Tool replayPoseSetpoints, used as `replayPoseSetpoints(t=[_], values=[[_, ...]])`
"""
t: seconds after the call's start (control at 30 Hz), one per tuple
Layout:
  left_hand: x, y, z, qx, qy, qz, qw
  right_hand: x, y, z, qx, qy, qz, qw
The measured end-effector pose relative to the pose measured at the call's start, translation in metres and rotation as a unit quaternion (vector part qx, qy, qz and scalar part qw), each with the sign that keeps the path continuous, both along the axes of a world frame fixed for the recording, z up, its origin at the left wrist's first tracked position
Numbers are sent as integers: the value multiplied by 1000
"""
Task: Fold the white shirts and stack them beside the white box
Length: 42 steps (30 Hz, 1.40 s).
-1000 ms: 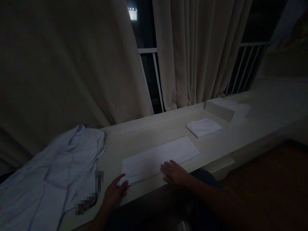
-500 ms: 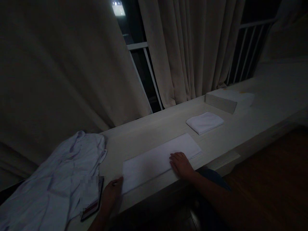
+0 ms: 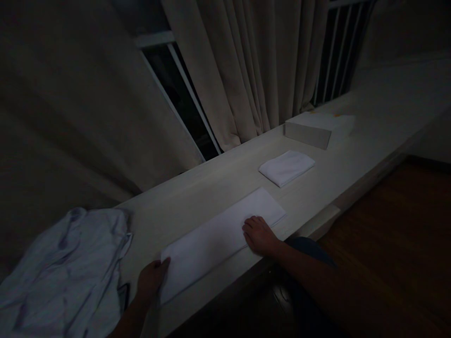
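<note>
A long white cloth [image 3: 218,237], folded into a strip, lies flat along the front of a pale wooden counter [image 3: 197,197]. My left hand [image 3: 151,280] grips the strip's left end at the near corner. Palm down, my right hand [image 3: 259,234] rests on the strip near its right end, fingers slightly curled. A smaller folded white cloth [image 3: 286,167] sits farther right on the counter, apart from both hands.
A crumpled white garment [image 3: 66,267] lies at the counter's left end, with a dark phone [image 3: 122,296] beside it. A pale box [image 3: 317,129] stands at the back right. Beige curtains [image 3: 246,70] hang behind, over a dark window with railings. Dark wooden floor lies to the right.
The view has swung left and down. My left hand has closed on the strip's left corner, and my right hand has slid rightward along the strip.
</note>
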<state>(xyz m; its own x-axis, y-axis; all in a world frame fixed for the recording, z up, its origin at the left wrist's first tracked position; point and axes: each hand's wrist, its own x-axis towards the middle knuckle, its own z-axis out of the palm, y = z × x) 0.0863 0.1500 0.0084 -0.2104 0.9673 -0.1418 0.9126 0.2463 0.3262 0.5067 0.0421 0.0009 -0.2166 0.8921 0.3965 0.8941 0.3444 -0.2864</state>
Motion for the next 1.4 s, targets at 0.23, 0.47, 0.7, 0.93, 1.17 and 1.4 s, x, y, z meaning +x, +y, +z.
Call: replayPoseSetpoints(t=[0.23, 0.47, 0.7, 0.93, 1.17, 1.4], values=[[-2, -5, 2, 18, 40, 22, 999, 0, -2, 0, -6, 3, 23, 1000], [97, -72, 5, 215, 140, -307, 917, -1, -5, 2, -5, -1, 19, 1000], [157, -92, -22, 174, 170, -395, 886, -1, -6, 2, -5, -6, 23, 1000], [136, -81, -24, 119, 152, -379, 905, 2, -2, -1, -7, -3, 28, 1000], [147, -95, -25, 106, 174, -311, 928, 5, -4, 2, -6, -8, 18, 1000], [180, -123, -24, 80, 176, -284, 939, 5, -8, 4, 14, 23, 11, 1000]])
